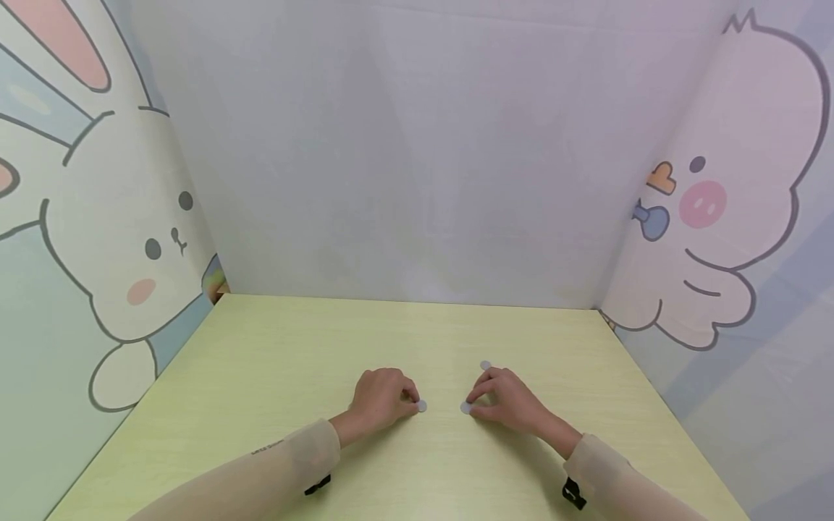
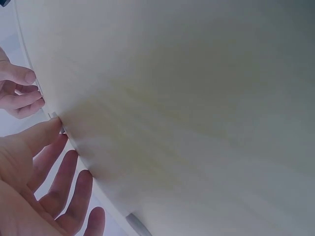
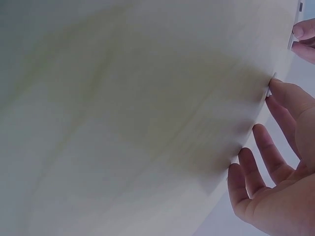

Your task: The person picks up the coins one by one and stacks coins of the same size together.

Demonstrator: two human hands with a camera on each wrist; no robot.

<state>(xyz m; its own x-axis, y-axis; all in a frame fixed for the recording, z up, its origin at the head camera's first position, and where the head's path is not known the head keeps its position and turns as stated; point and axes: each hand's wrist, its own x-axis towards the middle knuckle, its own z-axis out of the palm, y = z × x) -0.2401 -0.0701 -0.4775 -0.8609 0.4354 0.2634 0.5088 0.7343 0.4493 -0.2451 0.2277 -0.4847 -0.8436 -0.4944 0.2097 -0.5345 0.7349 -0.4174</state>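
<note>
My left hand [image 1: 386, 399] pinches a small flat grey disc [image 1: 422, 406] by its edge, between thumb and index finger, low at the table surface. Just to the right, another grey disc [image 1: 465, 407] is pinched the same way by my right hand [image 1: 511, 402]. A short gap parts the two discs. Beyond the right hand's knuckles lies a third grey disc [image 1: 485, 365] on the table, untouched. In the right wrist view, the disc [image 3: 271, 85] appears edge-on between thumb and index fingertip, with the other fingers spread against the table.
The pale yellow table [image 1: 313, 340] ends at a plain light cloth wall [image 1: 417, 181]. Side panels carry a cartoon rabbit [image 1: 124, 239] on the left and a cartoon chick [image 1: 736, 181] on the right. A grey curved piece [image 2: 139, 224] shows low in the left wrist view; its kind is unclear.
</note>
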